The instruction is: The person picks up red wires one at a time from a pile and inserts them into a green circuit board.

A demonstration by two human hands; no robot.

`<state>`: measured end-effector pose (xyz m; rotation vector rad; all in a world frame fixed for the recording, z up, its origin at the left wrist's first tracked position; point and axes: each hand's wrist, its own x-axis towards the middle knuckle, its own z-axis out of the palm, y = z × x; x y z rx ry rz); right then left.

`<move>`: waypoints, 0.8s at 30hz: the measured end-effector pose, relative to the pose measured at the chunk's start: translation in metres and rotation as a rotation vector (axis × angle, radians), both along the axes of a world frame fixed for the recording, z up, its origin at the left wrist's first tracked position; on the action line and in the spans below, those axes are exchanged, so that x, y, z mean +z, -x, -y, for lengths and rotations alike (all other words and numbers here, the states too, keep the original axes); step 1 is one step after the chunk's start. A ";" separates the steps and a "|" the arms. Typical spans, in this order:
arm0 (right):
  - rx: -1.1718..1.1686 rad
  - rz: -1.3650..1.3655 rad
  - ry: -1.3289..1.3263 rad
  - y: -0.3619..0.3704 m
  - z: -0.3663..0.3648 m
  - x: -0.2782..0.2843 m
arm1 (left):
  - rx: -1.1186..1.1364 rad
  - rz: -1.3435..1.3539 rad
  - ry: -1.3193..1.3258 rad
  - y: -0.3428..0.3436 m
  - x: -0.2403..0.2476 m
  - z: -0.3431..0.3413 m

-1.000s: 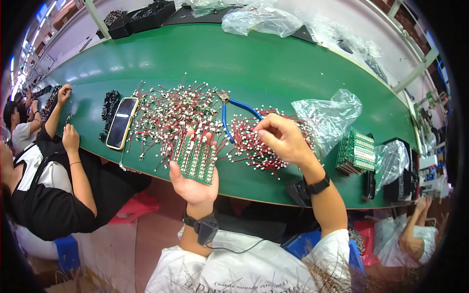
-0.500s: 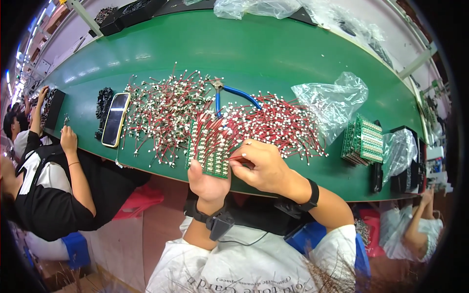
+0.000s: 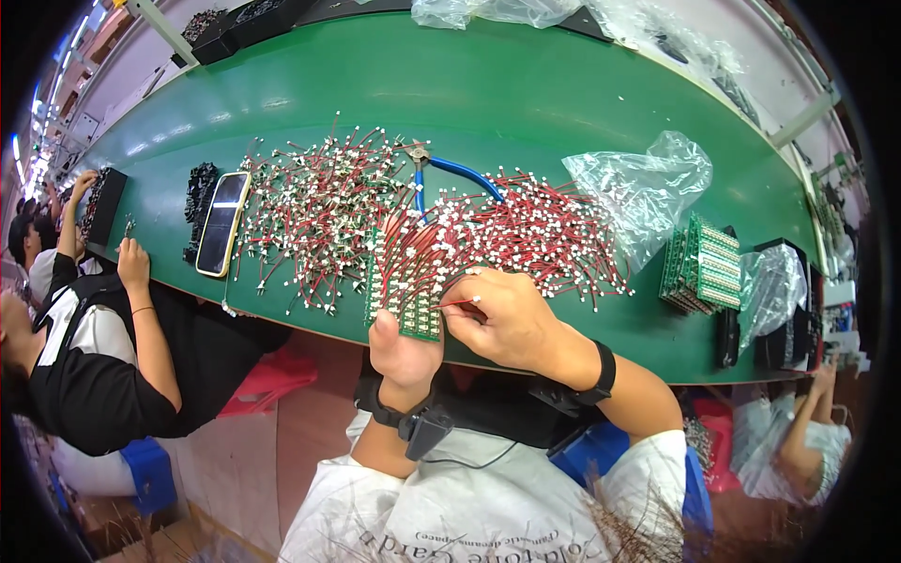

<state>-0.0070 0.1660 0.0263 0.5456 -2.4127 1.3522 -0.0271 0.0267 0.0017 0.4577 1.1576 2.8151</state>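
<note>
My left hand (image 3: 404, 358) holds a green circuit board panel (image 3: 419, 326) from below, thumb at its near left edge. Rows of small metal parts cover the panel, and red wires lie across much of it. Against the panel's right edge, my right hand (image 3: 511, 321) pinches a short red wire (image 3: 466, 301) with a white connector; the fingers hide its other end. Just beyond the panel spreads a heap of red wires with white connectors (image 3: 554, 225). Left of it lies a heap of small wired boards (image 3: 314, 202).
Blue-handled cutters (image 3: 465, 173) lie behind the heaps. On the left are a phone (image 3: 221, 225), black parts (image 3: 199, 211) and a co-worker (image 3: 113, 347) at the table. Rightward sit a clear plastic bag (image 3: 648, 188), stacked green panels (image 3: 702, 267) and a black box (image 3: 784, 319).
Both hands keep nearly the same place. The white connector end of the pinched wire now shows a little further out beside my right fingers. The view has shifted slightly.
</note>
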 end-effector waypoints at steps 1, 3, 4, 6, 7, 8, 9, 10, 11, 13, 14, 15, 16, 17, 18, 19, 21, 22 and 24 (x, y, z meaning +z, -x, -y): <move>-0.018 -0.010 -0.027 -0.001 0.001 0.000 | 0.008 -0.008 0.006 0.000 0.001 0.000; -0.033 -0.021 -0.054 -0.002 0.002 0.001 | 0.000 -0.024 0.010 0.000 0.001 0.000; -0.044 -0.024 -0.072 -0.003 0.003 0.004 | -0.009 -0.040 0.014 -0.001 0.000 0.000; -0.055 -0.026 -0.091 -0.004 0.003 0.006 | -0.039 -0.037 0.031 -0.003 -0.001 0.001; -0.056 -0.088 -0.163 -0.005 0.003 0.006 | -0.072 -0.034 0.048 -0.004 -0.002 0.001; -0.057 -0.149 -0.235 -0.005 0.002 0.006 | -0.073 -0.033 0.047 -0.005 -0.004 0.000; -0.055 -0.148 -0.234 -0.006 0.003 0.008 | -0.050 -0.022 0.042 -0.006 -0.006 -0.002; -0.035 -0.164 -0.317 -0.006 0.003 0.012 | -0.027 -0.011 0.037 -0.007 -0.009 -0.003; -0.016 -0.178 -0.401 -0.006 0.003 0.014 | -0.030 -0.014 0.061 -0.007 -0.014 0.000; 0.001 -0.194 -0.409 -0.006 0.002 0.010 | -0.031 -0.001 0.034 -0.009 -0.009 -0.002; 0.019 -0.211 -0.418 -0.006 0.002 0.009 | -0.030 0.011 0.007 -0.010 -0.008 -0.002; 0.021 -0.211 -0.417 -0.007 0.002 0.010 | -0.035 0.019 -0.008 -0.009 -0.014 0.001; 0.002 -0.201 -0.388 -0.007 0.003 0.011 | -0.032 0.019 -0.007 -0.008 -0.018 0.005; -0.017 -0.190 -0.359 -0.007 0.004 0.012 | -0.081 -0.017 -0.018 -0.007 -0.020 0.009; -0.019 -0.189 -0.361 -0.007 0.003 0.012 | -0.135 -0.052 -0.032 -0.005 -0.020 0.009; -0.020 -0.163 -0.358 -0.007 0.002 0.011 | -0.114 -0.041 -0.019 -0.006 -0.019 0.008; -0.026 -0.137 -0.359 -0.006 0.002 0.008 | -0.120 -0.029 -0.008 -0.009 -0.015 0.008; -0.028 -0.158 -0.365 -0.005 0.004 0.006 | -0.125 -0.018 0.004 -0.010 -0.014 0.007; -0.034 -0.177 -0.374 -0.003 0.008 0.001 | -0.060 -0.001 -0.011 -0.008 -0.019 0.005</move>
